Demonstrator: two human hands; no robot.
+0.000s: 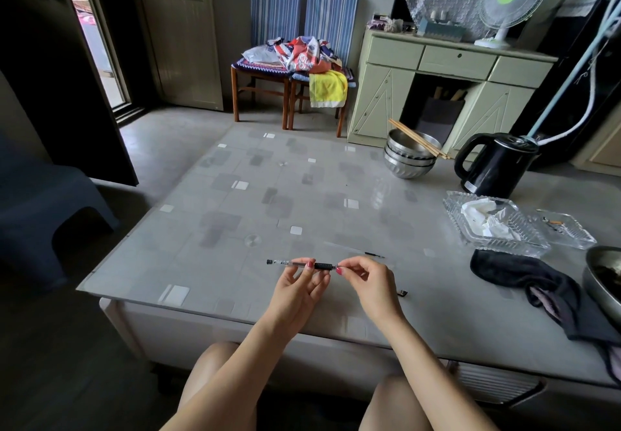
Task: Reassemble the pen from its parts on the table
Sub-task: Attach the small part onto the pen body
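Note:
My left hand (pixel 299 287) holds the clear pen barrel (pixel 285 263) level above the table, thumb and forefinger pinching it by its black grip section. My right hand (pixel 364 279) pinches the tip end of the same barrel with thumb and forefinger. The thin ink refill (pixel 356 249) lies loose on the table just beyond my right hand. A small black pen part (pixel 402 293) rests on the table to the right of my right wrist.
Glass-topped table (pixel 235 215). Back right: stacked steel bowls (pixel 410 156) with chopsticks, a black kettle (pixel 494 165). Right: glass dish (pixel 494 225) with tissue, smaller glass dish (pixel 568 230), dark cloth (pixel 524 279), metal bowl (pixel 605 282). Dark stool (pixel 43 202) at left.

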